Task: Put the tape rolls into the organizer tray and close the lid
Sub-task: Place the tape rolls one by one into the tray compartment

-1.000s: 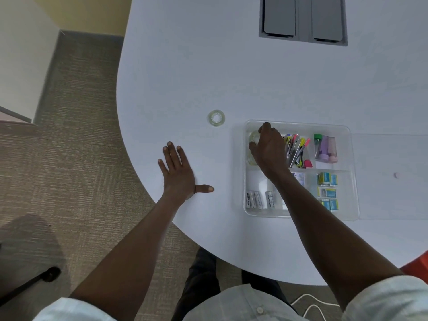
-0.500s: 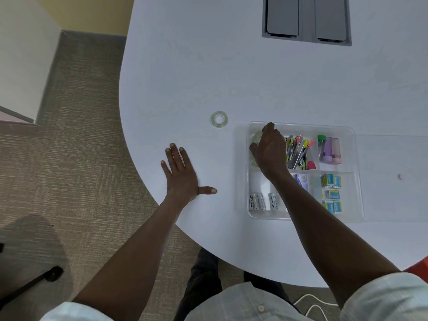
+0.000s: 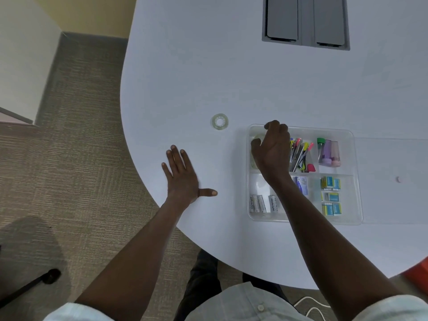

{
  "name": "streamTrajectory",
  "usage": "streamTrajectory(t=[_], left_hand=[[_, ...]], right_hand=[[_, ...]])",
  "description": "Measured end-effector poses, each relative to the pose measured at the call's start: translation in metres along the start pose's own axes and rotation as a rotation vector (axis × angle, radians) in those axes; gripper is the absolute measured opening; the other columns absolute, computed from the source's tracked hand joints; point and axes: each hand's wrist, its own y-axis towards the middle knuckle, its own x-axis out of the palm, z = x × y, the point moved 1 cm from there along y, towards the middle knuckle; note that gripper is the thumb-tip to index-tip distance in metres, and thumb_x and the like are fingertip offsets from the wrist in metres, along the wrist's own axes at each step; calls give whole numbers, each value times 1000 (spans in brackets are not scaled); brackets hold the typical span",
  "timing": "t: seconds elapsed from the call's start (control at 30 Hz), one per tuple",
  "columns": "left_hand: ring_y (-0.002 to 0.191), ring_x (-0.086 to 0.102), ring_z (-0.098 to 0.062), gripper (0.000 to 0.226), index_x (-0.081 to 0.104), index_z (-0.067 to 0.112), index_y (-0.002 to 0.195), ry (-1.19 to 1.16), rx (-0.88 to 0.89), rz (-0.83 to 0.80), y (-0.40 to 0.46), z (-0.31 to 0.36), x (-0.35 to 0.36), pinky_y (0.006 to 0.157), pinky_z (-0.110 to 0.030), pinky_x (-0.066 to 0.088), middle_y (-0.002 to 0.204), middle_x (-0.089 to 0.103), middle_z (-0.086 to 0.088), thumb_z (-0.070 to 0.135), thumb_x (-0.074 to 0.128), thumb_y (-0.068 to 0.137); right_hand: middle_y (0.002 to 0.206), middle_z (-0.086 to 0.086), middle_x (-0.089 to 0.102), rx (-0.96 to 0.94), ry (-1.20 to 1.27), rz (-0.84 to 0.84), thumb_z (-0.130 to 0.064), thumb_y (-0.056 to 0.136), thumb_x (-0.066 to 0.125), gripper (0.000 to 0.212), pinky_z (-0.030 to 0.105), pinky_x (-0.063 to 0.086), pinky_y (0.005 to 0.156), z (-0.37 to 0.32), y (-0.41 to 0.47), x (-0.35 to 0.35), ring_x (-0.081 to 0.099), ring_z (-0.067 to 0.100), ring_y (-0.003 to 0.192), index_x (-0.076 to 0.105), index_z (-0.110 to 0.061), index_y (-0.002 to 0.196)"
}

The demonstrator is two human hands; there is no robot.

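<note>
A clear tape roll [image 3: 219,121] lies flat on the white table, left of the clear organizer tray [image 3: 356,181]. A second pale tape roll [image 3: 254,158] rests in the tray's far-left compartment, mostly hidden under my right hand [image 3: 273,151]. That hand hovers over the compartment with fingers loosely curled at the far rim and the thumb spread apart. My left hand [image 3: 183,177] lies flat on the table near its curved edge, fingers apart, holding nothing. The clear lid [image 3: 393,200] lies flat on the table to the right of the tray.
The tray's other compartments hold pens [image 3: 300,156], small bottles [image 3: 328,151], batteries [image 3: 261,203] and blue-yellow boxes [image 3: 331,195]. A grey cable hatch [image 3: 305,22] is set in the table far ahead. The table edge curves close to my body; carpet is on the left.
My right hand has shifted slightly toward the tray's far rim, with its thumb spread away from the fingers. The left hand and the loose tape roll have not moved.
</note>
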Motion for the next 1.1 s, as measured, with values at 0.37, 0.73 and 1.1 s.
streamTrajectory(t=[0.37,0.73,1.1], left_hand=[[140,-36,-42,163,-35,-3,140,6,11,25,-1,1,-1,117,-62,-8,149,-39,-29,100,42,39],[140,-37,-41,163,-37,-1,137,-6,18,21,-1,-1,0,116,-62,-10,144,-45,-25,101,42,38],[134,-43,-40,163,-39,-1,137,-22,21,-9,-4,0,-4,113,-61,-14,144,-46,-26,101,39,37]], right_hand=[[144,18,42,-480,-205,-348,-3,85,54,56,48,49,93,-50,34,46,46,37,122,41,-1,140],[136,23,40,-560,-408,-418,4,94,38,39,44,57,77,-49,30,81,47,39,111,45,-7,131],[126,15,51,-302,119,-143,-7,84,55,39,36,45,91,-62,15,21,48,32,116,57,-16,122]])
